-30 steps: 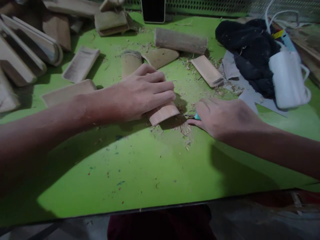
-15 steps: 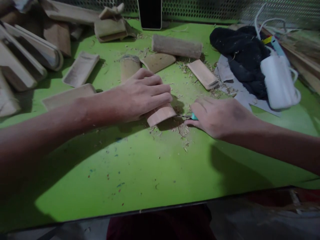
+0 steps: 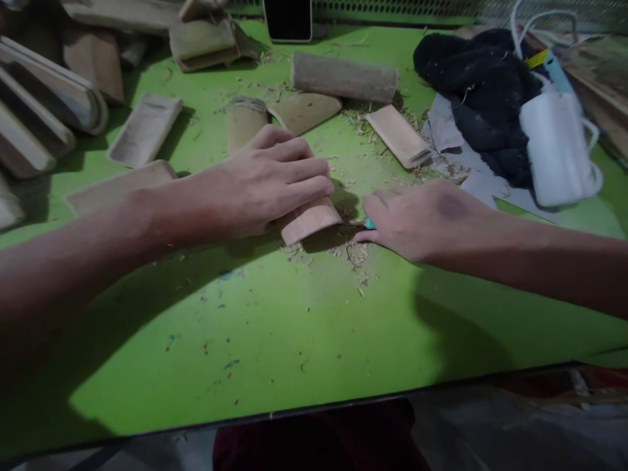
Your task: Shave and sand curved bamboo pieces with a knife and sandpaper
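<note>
Under my left hand (image 3: 279, 180) is a curved piece of bamboo (image 3: 310, 221), gripped from above with the fingers bent over it. Its near end shows, arched off the green table; the far part is hidden by the hand. My right hand (image 3: 412, 219) is closed round the teal handle of a knife (image 3: 369, 224). The thin blade points left and meets the right edge of the bamboo piece; its tip is hard to make out. Wood shavings (image 3: 359, 255) lie below and around the blade.
Behind my hands lie a bamboo tube (image 3: 343, 75), a pale flat piece (image 3: 398, 136) and a pointed piece (image 3: 307, 112). More bamboo is heaped at left. A black cloth (image 3: 481, 98) and a white adapter-like block (image 3: 558, 149) are at right. A phone (image 3: 288, 19) stands at the back.
The whole view has shifted slightly, with the things on the table sitting higher in it. My right hand and the knife have moved a little left, staying against the bamboo's edge.
</note>
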`<state>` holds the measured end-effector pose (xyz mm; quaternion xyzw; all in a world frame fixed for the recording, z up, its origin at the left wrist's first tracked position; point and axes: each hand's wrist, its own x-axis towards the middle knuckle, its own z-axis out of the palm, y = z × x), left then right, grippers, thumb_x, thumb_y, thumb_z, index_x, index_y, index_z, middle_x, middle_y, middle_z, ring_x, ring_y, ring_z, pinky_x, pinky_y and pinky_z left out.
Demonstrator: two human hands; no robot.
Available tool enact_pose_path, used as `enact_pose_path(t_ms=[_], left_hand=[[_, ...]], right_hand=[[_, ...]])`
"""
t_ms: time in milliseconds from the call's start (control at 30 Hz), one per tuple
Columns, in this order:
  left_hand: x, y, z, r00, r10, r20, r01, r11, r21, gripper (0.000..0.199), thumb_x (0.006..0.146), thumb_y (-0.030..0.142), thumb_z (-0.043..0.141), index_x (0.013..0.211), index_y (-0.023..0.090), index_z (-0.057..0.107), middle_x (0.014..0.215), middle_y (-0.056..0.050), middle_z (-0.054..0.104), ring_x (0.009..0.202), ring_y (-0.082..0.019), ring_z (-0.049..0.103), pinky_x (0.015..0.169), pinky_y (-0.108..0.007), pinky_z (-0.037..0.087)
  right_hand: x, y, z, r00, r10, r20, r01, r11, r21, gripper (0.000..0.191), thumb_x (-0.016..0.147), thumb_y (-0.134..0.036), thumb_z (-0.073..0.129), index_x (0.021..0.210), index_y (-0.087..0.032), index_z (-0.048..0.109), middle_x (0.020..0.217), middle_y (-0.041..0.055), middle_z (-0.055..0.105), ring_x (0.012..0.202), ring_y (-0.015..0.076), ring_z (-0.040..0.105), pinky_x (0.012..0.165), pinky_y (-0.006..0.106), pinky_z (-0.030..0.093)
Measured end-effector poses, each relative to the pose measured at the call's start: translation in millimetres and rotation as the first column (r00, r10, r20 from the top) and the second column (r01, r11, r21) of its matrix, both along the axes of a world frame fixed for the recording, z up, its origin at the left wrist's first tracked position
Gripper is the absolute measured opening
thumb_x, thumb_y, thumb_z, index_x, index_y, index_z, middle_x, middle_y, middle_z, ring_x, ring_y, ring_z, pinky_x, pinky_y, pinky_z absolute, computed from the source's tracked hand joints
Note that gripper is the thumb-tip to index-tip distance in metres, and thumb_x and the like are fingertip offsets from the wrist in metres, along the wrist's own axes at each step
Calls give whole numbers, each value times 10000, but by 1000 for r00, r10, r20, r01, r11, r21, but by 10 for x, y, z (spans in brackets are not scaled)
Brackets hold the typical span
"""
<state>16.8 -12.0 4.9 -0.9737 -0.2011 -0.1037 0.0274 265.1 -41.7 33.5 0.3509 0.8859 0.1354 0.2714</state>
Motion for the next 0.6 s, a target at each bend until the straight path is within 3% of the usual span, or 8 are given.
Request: enact_pose_path(t_ms=[133,267,433,600], left_hand=[[5,-22,45,999,29,-18,-30,997,-64,268,1075,263,362,1262,225,551,1211,-74,646,1156,-266,537,1098,-532,382],[-15,-6,53,1000,11,-14,-12,993,-114,281,1060,251,385,1279,208,556,1259,-99,646,1185,-291,525,1107,-556,362],[-42,46,1,999,-5,50,11,994,-113,270,1040,268,433,1283,201,529,1284,-122,640,1181,-323,537,1044,-561,411],[-48,81,-6,1000,-17,25,20,992,-124,287,1009,262,472,1288,306,522,1270,-83,648,1199,-310,547,1063,-560,407]], right_hand=[[-43,42,34,999,38,19,-37,998,-55,577,1083,-525,227,1152,-103,613,828,130,721,634,219,596,517,315,256],[-16,102,20,992,121,-23,-123,990,-72,581,1089,-526,205,1155,-99,594,762,103,703,597,216,584,513,319,262],[54,107,34,975,216,-57,-218,975,-44,580,1096,-518,168,1153,-108,575,806,84,693,602,184,559,509,306,237],[233,38,28,966,237,-99,-239,971,-9,595,1076,-576,222,1128,-114,594,835,84,675,631,186,552,498,315,232]])
